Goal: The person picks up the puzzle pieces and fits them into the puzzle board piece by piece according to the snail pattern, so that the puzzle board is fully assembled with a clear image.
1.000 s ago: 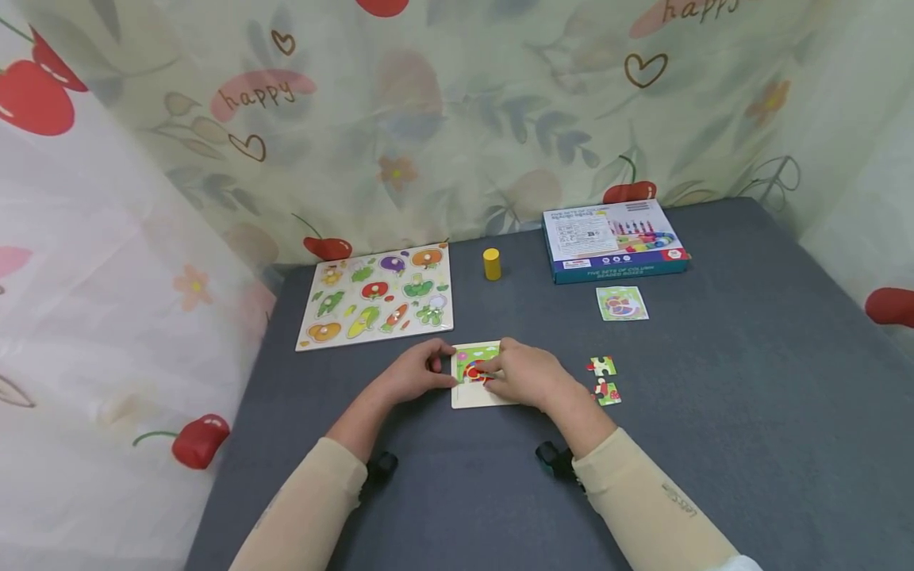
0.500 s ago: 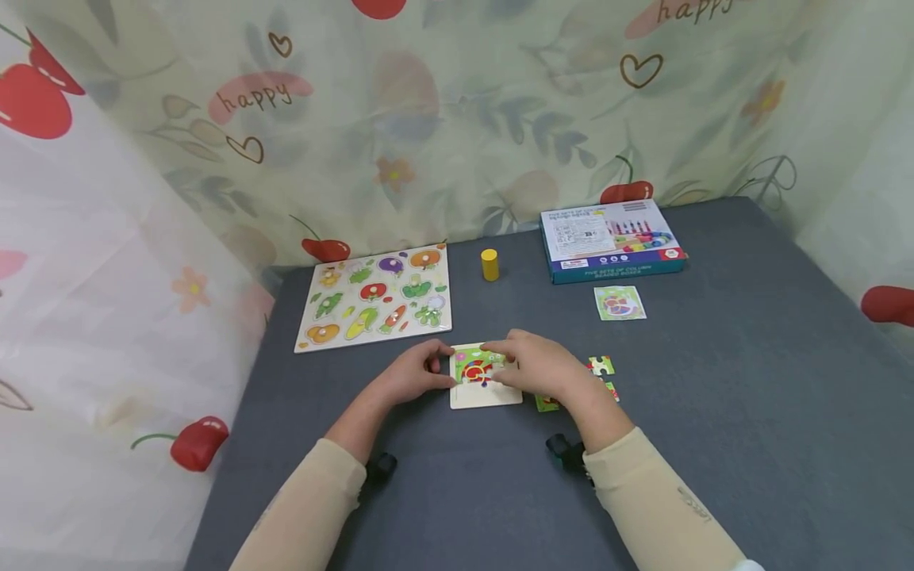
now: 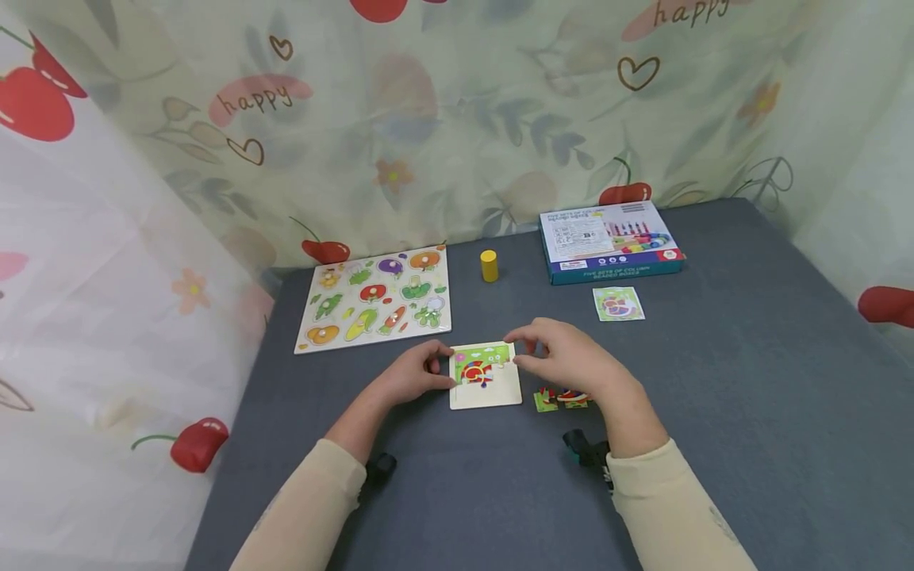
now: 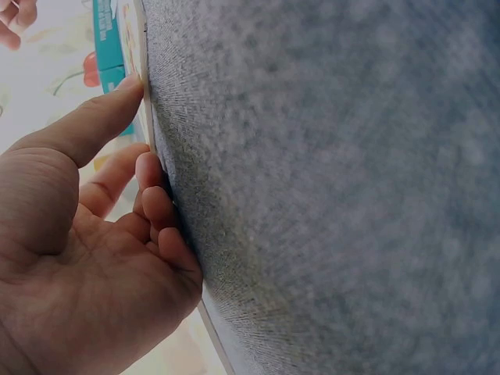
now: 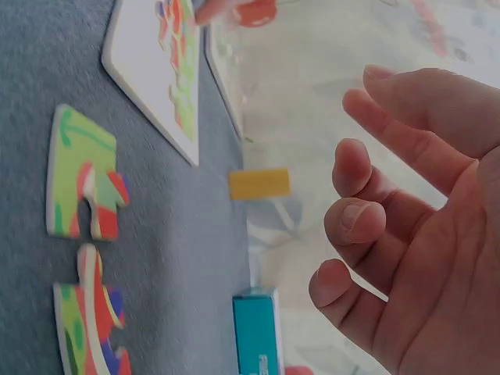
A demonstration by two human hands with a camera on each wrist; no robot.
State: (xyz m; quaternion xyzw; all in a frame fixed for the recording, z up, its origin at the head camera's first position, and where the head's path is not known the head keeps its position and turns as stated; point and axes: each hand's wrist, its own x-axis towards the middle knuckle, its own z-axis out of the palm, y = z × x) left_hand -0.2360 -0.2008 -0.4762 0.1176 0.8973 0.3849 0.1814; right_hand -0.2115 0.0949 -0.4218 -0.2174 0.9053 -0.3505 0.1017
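A square wooden puzzle board [image 3: 493,396] lies on the dark cloth, its top part filled with green, red and white jigsaw pieces [image 3: 477,369] and its lower strip bare wood. My left hand [image 3: 412,371] holds the board's left edge with thumb and index fingertip, the other fingers curled. Just off the upper right edge hovers my right hand [image 3: 571,357], fingers loosely bent, nothing held. Below it lie a loose jigsaw piece [image 3: 546,400] and another piece [image 3: 574,396] partly under the wrist. The right wrist view shows a green-edged piece [image 5: 82,176] apart from the hand.
At the back left lies a vegetable puzzle board [image 3: 378,297]. A yellow cylinder [image 3: 489,266] stands beside it. Farther right are a teal and white box [image 3: 612,242] and a small picture card [image 3: 619,304]. A patterned curtain [image 3: 457,119] hangs behind the table.
My right hand has lifted off the pieces in the board and moved right, past its edge. Loose pieces below now show; those farther right are covered. My left hand stays put.
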